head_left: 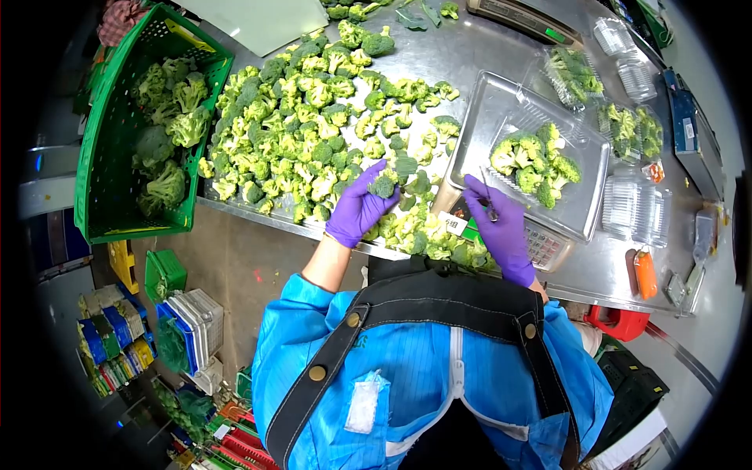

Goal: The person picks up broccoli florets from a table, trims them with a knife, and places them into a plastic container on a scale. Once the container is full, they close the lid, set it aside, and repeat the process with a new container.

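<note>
My left hand point(357, 210), in a purple glove, is closed around a broccoli floret point(382, 186) at the near edge of a large pile of broccoli florets point(290, 117). In the purple-gloved right hand point(503, 233), bent fingers grip a small thin metal tool point(490, 207); its exact kind is partly hidden. This hand is over the near left corner of a scale point(547, 249). On the scale rests a steel tray point(479, 117), holding a clear plastic container with several florets point(540, 163) inside.
A green crate point(95, 168) with broccoli heads stands at the left. Filled clear packs point(576, 77) and stacked plastic containers point(636, 210) lie right of the tray, near an orange-handled item point(645, 274). A second scale point(525, 19) is at the back.
</note>
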The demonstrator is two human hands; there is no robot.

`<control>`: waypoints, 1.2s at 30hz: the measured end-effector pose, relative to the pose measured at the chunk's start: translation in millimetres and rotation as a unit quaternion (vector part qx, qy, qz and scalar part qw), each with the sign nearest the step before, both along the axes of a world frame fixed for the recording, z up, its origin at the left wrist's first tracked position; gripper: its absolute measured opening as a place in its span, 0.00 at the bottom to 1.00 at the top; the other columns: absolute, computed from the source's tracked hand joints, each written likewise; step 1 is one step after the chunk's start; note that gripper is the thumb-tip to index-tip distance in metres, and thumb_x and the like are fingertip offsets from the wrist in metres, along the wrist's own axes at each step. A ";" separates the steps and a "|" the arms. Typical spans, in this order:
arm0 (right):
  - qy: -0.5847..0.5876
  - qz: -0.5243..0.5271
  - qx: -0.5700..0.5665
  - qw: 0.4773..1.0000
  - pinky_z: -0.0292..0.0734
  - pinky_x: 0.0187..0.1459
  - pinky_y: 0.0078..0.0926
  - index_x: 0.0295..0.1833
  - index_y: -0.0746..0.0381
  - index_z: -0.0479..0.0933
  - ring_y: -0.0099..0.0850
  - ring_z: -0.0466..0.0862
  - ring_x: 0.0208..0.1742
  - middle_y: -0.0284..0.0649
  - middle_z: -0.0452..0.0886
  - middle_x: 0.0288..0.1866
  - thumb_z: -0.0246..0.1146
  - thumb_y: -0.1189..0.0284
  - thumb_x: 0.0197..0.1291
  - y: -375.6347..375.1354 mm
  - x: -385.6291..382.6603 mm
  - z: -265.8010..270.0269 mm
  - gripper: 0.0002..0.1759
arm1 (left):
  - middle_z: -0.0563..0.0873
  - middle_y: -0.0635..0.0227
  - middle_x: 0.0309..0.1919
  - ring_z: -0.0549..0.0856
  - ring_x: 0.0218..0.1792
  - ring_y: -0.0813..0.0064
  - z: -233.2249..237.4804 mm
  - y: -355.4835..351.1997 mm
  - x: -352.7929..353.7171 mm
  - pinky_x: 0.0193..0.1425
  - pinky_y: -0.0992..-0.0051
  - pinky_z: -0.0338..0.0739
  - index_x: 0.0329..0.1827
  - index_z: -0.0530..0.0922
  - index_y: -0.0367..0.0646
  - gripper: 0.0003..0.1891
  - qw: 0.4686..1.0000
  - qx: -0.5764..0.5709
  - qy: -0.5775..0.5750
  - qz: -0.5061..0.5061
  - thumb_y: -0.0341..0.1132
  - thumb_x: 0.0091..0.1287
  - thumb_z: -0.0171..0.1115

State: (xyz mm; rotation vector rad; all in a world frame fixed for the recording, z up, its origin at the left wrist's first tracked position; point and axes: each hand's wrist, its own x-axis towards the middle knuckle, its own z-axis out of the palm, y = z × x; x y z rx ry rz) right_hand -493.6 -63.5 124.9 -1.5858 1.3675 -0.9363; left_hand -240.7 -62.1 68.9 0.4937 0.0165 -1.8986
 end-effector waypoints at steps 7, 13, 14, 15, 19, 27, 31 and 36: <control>-0.027 0.093 0.027 0.995 0.77 0.44 0.22 0.67 0.53 0.63 0.28 0.82 0.48 0.40 0.81 0.50 0.68 0.71 0.50 0.8 16.5 12.2 0.37 | 0.71 0.51 0.58 0.73 0.53 0.54 -1.0 19.4 -28.3 0.60 0.55 0.70 0.65 0.61 0.39 0.24 0.972 0.082 0.215 -0.051 0.24 0.64 0.45; -0.025 0.114 0.011 0.993 0.71 0.35 0.17 0.64 0.55 0.68 0.19 0.76 0.33 0.35 0.80 0.39 0.72 0.71 0.43 1.0 15.5 15.7 0.38 | 0.73 0.53 0.56 0.79 0.52 0.58 14.4 20.9 -43.0 0.55 0.62 0.78 0.62 0.64 0.36 0.20 0.988 0.034 -0.008 -0.150 0.30 0.67 0.47; -0.022 0.110 0.008 0.994 0.71 0.35 0.17 0.64 0.55 0.68 0.19 0.76 0.33 0.35 0.80 0.39 0.72 0.71 0.43 1.5 14.1 9.2 0.38 | 0.73 0.53 0.56 0.79 0.52 0.58 15.9 20.5 -45.1 0.55 0.62 0.78 0.62 0.64 0.36 0.20 0.988 0.031 -0.006 -0.154 0.30 0.67 0.47; -0.006 0.121 -0.018 0.992 0.72 0.36 0.19 0.62 0.56 0.70 0.20 0.77 0.34 0.37 0.80 0.40 0.73 0.71 0.43 1.5 13.3 4.0 0.36 | 0.73 0.53 0.56 0.79 0.52 0.60 18.8 19.6 -47.4 0.54 0.64 0.79 0.61 0.66 0.35 0.19 0.982 0.030 -0.073 -0.170 0.31 0.68 0.47; 0.035 0.129 0.019 0.991 0.75 0.37 0.24 0.48 0.62 0.78 0.26 0.81 0.35 0.40 0.81 0.36 0.74 0.66 0.40 1.5 1.6 2.1 0.26 | 0.74 0.55 0.57 0.80 0.51 0.64 30.8 14.6 -57.2 0.52 0.69 0.80 0.58 0.69 0.33 0.19 0.966 -0.035 -0.161 -0.201 0.38 0.72 0.44; -0.011 -0.175 0.043 0.984 0.71 0.30 0.22 0.42 0.68 0.79 0.21 0.76 0.26 0.36 0.80 0.26 0.73 0.66 0.43 -22.8 -78.1 33.1 0.22 | 0.81 0.51 0.47 0.83 0.43 0.67 28.2 8.5 -58.2 0.51 0.72 0.77 0.65 0.62 0.32 0.28 0.973 -0.053 -0.124 -0.186 0.49 0.74 0.35; 0.114 -0.174 0.100 0.973 0.68 0.31 0.19 0.53 0.64 0.76 0.18 0.71 0.25 0.30 0.74 0.22 0.71 0.69 0.44 -30.8 -109.2 33.1 0.27 | 0.81 0.51 0.47 0.83 0.42 0.68 21.5 12.3 -55.7 0.51 0.73 0.77 0.65 0.61 0.31 0.28 0.975 -0.039 -0.118 -0.182 0.47 0.74 0.37; 0.082 -0.229 0.004 0.970 0.65 0.29 0.17 0.65 0.58 0.67 0.16 0.68 0.24 0.27 0.70 0.21 0.70 0.72 0.45 -24.7 -106.2 37.2 0.38 | 0.81 0.52 0.46 0.83 0.43 0.68 17.8 13.6 -56.9 0.51 0.73 0.77 0.64 0.61 0.30 0.26 0.975 -0.037 -0.129 -0.177 0.45 0.73 0.40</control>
